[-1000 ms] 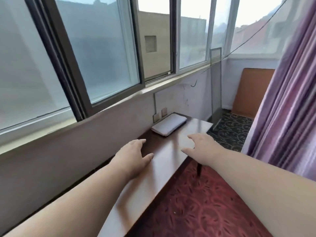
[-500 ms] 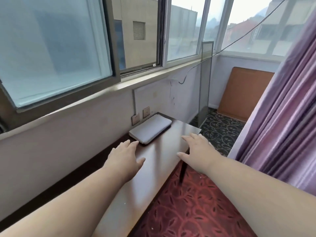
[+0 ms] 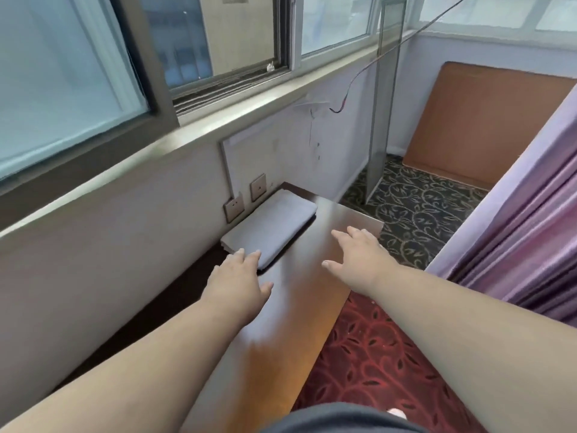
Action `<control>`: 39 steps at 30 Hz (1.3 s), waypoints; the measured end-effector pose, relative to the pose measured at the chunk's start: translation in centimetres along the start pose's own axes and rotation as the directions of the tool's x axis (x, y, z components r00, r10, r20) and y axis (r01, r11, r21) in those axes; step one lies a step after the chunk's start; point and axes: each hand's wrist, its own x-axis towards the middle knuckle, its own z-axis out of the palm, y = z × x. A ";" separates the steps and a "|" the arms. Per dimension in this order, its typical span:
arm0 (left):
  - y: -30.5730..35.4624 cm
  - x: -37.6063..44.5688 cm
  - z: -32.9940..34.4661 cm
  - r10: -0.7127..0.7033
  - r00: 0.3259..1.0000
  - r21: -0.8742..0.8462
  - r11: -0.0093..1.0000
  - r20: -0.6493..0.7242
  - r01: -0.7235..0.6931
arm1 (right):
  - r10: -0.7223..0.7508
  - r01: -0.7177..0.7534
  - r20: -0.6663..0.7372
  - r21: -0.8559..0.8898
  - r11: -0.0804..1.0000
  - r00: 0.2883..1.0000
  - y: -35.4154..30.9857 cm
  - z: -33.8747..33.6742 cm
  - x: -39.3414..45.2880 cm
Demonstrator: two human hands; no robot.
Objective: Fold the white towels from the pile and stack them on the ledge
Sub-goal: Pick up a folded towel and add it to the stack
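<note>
Left hand [image 3: 238, 284] flat with fingers straight, we note fingertips at the near end of the folded towel [image 3: 271, 225], right hand [image 3: 356, 256] open at 3 o'clock, towel on the ledge [image 3: 281, 323] at 12 o'clock against the wall.

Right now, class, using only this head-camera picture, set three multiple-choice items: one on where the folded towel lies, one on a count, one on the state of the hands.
1. Where does the folded white towel lie?
A. On the carpet
B. On the wooden ledge, against the wall
C. On the window sill

2. How many wall sockets sit behind the towel?
A. Two
B. Four
C. None

3. What are the hands doing?
A. Both grip the towel
B. The right lifts the curtain
C. Both are open and hold nothing

Key: 1 B, the towel lies flat on the ledge by the wall. 2 A, two plates show. 3 C, left hand and right hand have straight fingers.
</note>
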 end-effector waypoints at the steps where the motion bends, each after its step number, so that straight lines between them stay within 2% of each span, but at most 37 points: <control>1: -0.2 0.6 0.4 -0.021 1.000 -0.002 1.000 0.016 0.021 | -0.012 0.012 0.019 -0.010 1.000 1.000 -0.2 0.4 1.4; 11: 1.3 10.8 3.5 -0.281 0.955 0.017 0.960 0.091 0.281 | -0.197 0.224 0.186 -0.139 0.965 0.963 1.8 4.2 17.4; 15: 3.3 15.7 5.0 -0.420 0.893 -0.014 0.904 0.161 0.428 | -0.299 0.351 0.276 -0.165 0.922 0.914 3.6 4.7 25.0; 18: 5.0 17.9 6.1 -0.491 0.848 -0.057 0.858 0.202 0.510 | -0.323 0.396 0.362 -0.150 0.906 0.874 5.0 4.9 29.1; 23: 6.6 20.7 8.7 -0.563 0.779 -0.140 0.778 0.278 0.612 | -0.317 0.378 0.480 -0.033 0.925 0.818 5.4 6.6 33.7; 24: 6.6 21.2 9.4 -0.574 0.758 -0.170 0.751 0.309 0.638 | -0.279 0.311 0.504 0.021 0.950 0.818 5.2 7.0 34.2; 25: 6.7 21.6 10.0 -0.590 0.733 -0.205 0.713 0.339 0.670 | -0.211 0.172 0.541 0.122 0.978 0.815 4.9 7.4 34.6; 26: 6.8 22.1 10.4 -0.619 0.693 -0.254 0.649 0.370 0.717 | -0.118 -0.057 0.596 0.266 0.962 0.794 4.6 7.8 34.8; 27: 6.9 22.5 10.6 -0.664 0.635 -0.330 0.542 0.395 0.773 | -0.025 -0.333 0.671 0.400 0.854 0.741 4.4 8.2 34.9; 28: 7.0 22.9 10.8 -0.714 0.545 -0.437 0.360 0.440 0.824 | 0.025 -0.579 0.760 0.473 0.665 0.650 4.1 8.5 34.9; 29: 7.1 23.3 10.8 -0.735 0.423 -0.551 0.081 0.530 0.831 | 0.034 -0.735 0.822 0.489 0.469 0.568 4.0 8.8 35.0; 30: 7.3 23.8 10.8 -0.684 0.301 -0.607 -0.261 0.665 0.751 | 0.032 -0.805 0.849 0.488 0.336 0.528 4.0 9.2 35.3; 31: 7.4 24.4 10.7 -0.555 0.248 -0.576 -0.556 0.794 0.599 | 0.028 -0.829 0.853 0.499 0.251 0.522 4.0 9.5 35.6; 32: 7.6 24.9 10.9 -0.441 0.249 -0.506 -0.745 0.862 0.434 | 0.018 -0.833 0.847 0.519 0.193 0.532 4.0 9.9 36.1; 33: 7.8 25.4 11.3 -0.385 0.267 -0.455 -0.839 0.883 0.297 | 0.006 -0.828 0.837 0.539 0.150 0.546 3.9 10.3 36.6; 34: 7.9 26.0 11.8 -0.380 0.282 -0.441 -0.875 0.881 0.198 | 0.000 -0.822 0.828 0.557 0.116 0.561 3.7 10.7 37.0; 39: 7.8 29.1 13.7 -0.477 0.225 -0.472 -0.878 0.850 -0.077 | 0.019 -0.806 0.806 0.591 -0.035 0.591 1.9 11.9 38.4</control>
